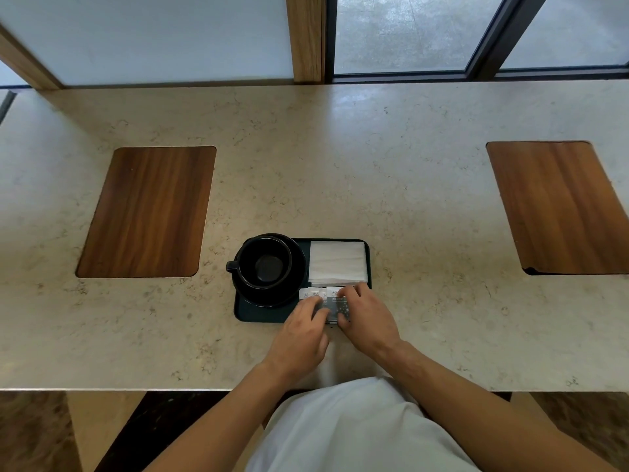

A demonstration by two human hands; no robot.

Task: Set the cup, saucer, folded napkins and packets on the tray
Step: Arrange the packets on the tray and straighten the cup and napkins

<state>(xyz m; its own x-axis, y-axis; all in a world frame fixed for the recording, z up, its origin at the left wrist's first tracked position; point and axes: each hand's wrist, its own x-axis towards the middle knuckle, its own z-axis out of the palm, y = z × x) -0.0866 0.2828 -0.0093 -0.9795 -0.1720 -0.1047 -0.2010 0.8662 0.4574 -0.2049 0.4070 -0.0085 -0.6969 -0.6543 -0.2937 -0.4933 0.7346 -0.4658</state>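
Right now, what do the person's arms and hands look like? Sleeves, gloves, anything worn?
Both forearms are bare, with no sleeves in view. The left hand and right hand wear no gloves, and no rings, watch or bands show. A pale light-grey garment covers the body below.

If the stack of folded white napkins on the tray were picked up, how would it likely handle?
The folded white paper napkins look thin and soft, so probably light and floppy. Loosely stacked on the dark rectangular tray, the layers would likely slide apart unless pinched.
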